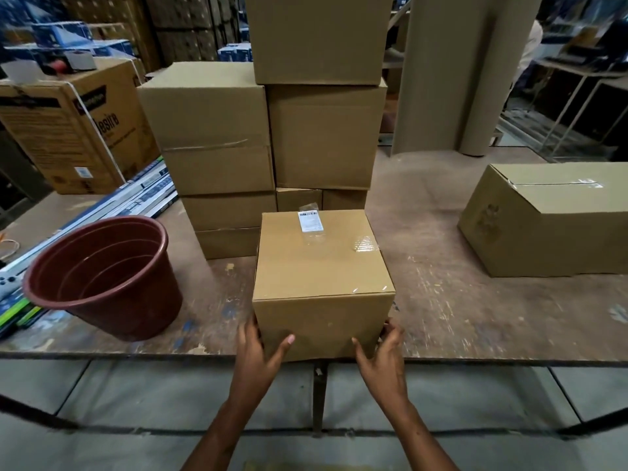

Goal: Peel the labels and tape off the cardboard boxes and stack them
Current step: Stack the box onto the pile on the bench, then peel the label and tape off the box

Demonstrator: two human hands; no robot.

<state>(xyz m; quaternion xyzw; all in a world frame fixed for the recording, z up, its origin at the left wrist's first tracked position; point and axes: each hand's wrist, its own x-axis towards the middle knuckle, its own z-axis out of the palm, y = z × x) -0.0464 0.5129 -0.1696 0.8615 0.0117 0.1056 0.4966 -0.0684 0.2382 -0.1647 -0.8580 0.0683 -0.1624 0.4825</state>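
Observation:
A brown cardboard box (pixel 323 287) stands at the table's near edge. On its top are a white barcode label (pixel 310 221) under clear tape and a crumpled patch of clear tape (pixel 365 244) near the right edge. My left hand (pixel 258 351) holds the box's lower left corner, thumb on the front face. My right hand (pixel 382 355) holds the lower right corner the same way. Behind it rises a stack of plain boxes (pixel 272 130).
A dark red plastic bucket (pixel 102 277) sits tilted at the left. Another taped box (pixel 550 219) lies at the right. A printed carton (pixel 74 127) and long flat packages (pixel 102 212) lie at the far left. A cardboard roll (pixel 458 73) stands behind. The table edge (pixel 136 354) runs below my hands.

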